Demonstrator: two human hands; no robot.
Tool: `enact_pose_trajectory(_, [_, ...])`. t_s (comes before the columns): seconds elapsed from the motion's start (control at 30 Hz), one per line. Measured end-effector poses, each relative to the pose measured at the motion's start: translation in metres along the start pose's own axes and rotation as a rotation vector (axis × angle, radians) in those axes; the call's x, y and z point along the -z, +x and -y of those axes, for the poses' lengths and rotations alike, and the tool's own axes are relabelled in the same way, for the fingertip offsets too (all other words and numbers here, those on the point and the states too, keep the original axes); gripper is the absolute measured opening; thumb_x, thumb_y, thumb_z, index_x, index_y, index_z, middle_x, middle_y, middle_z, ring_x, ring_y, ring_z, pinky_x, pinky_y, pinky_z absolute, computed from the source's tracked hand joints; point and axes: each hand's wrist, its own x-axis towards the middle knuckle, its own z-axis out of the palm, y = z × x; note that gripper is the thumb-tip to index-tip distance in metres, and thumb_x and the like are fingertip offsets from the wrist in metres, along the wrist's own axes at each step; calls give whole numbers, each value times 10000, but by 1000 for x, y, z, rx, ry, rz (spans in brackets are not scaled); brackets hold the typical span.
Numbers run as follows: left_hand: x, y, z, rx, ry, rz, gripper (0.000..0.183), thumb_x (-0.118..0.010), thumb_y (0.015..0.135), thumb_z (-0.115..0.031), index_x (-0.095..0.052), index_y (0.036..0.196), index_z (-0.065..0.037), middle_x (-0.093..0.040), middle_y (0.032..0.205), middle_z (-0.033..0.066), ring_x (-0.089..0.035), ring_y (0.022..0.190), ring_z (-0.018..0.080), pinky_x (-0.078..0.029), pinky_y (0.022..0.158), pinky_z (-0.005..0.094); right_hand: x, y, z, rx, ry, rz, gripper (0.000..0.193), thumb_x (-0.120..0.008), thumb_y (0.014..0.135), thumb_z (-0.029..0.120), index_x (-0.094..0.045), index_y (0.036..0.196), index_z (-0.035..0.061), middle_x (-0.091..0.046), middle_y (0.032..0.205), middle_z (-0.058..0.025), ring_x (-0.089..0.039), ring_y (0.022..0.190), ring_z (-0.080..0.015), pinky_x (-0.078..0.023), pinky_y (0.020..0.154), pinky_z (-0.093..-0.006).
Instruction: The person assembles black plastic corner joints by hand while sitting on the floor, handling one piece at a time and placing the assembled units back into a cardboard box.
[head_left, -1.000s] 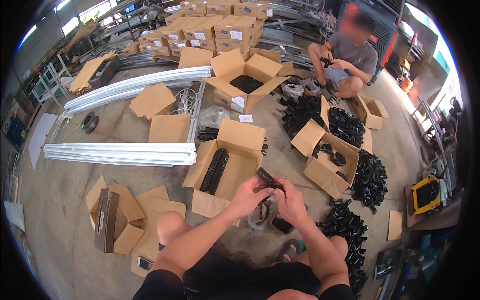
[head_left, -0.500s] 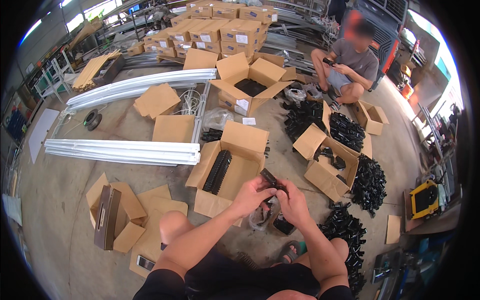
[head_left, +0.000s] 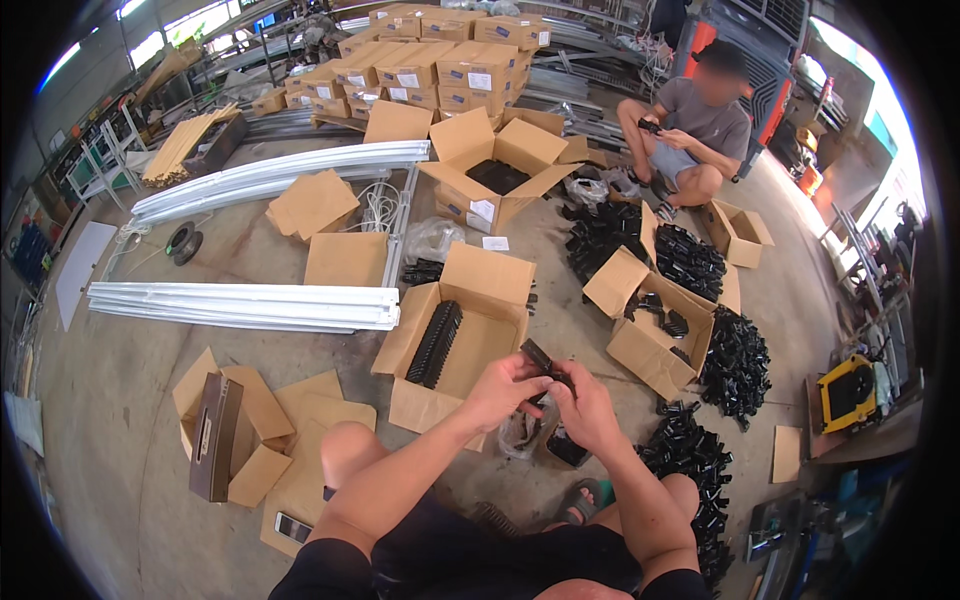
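Over the concrete floor (head_left: 130, 400) of a cluttered workshop, a person's two bare hands are holding a small, black, oblong part (head_left: 537, 354) out in front of the body. The fingers of the left hand (head_left: 495, 394) are grasping it from one side, and those of the right hand (head_left: 588, 412) are pinching in from the other, thumbs nearly meeting; its lower end is hiding behind them. The piece is showing just beside the right edge of an open brown cardboard box (head_left: 487, 272), where a tight row of similar black parts (head_left: 435, 345) is standing along the left side. Beneath the hands, a crumpled clear plastic bag (head_left: 518, 438) is lying on the floor.

To the right, a loose heap of glossy black parts (head_left: 700, 450) is spreading past the right knee (head_left: 680, 490), while a second open cardboard box (head_left: 640, 358) farther off is holding a few more. Beyond it, a co-worker in a grey shirt (head_left: 712, 115) is sitting low, handling another black piece (head_left: 650, 127). At left, long white metal channels (head_left: 245, 306) are stretching across the floor; behind, sealed brown cartons (head_left: 410, 72) are standing in a stack. Near the left knee (head_left: 348, 450), a smartphone (head_left: 292, 527) is resting on flattened cardboard (head_left: 330, 425).
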Motion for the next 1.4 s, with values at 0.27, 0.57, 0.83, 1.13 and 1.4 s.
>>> enact_pose_trajectory(0.27, [-3, -2, -4, 1, 57, 8, 428, -690, 957, -97, -550, 1358, -47, -675, 1192, 70, -667, 1036, 153, -642, 675, 279, 0, 0, -9, -37, 78, 5, 316, -554, 1019, 170, -579, 1274, -15, -701, 1090, -185, -686, 1016, -282, -520, 896, -365])
enact_pose_trajectory(0.57, [-7, -1, -1, -26, 11, -7, 411, -632, 973, -35, -533, 1371, -72, -662, 1270, 62, -653, 1108, 161, -635, 694, 284, -1, 2, -19, -13, 241, -14, 322, -564, 1029, 206, -574, 1261, -17, -716, 1025, -196, -709, 963, -285, -538, 861, -373])
enact_pose_trajectory(0.83, [-4, -2, 1, -3, -6, -21, 424, -630, 973, -28, -525, 1381, -85, -668, 1274, 41, -663, 1106, 151, -623, 749, 295, 9, 6, -12, -103, 384, 27, 315, -552, 1049, 200, -564, 1258, -35, -720, 1031, -163, -692, 962, -183, -542, 856, -326])
enact_pose_trajectory(1.13, [2, 4, 3, -34, -10, 17, 428, -656, 962, -34, -534, 1371, -63, -670, 1260, 42, -658, 1073, 138, -602, 789, 294, 5, 10, -16, -135, 490, -10, 291, -560, 1045, 152, -571, 1257, -48, -722, 1045, -136, -672, 962, -158, -539, 859, -311])
enact_pose_trajectory(1.4, [-1, 4, 1, -44, -4, -22, 420, -667, 950, -17, -552, 1354, -36, -682, 1217, 73, -656, 1053, 134, -580, 786, 278, 3, 12, -23, -104, 375, -25, 261, -546, 1045, 153, -606, 1215, -36, -732, 980, -110, -664, 926, -132, -530, 830, -296])
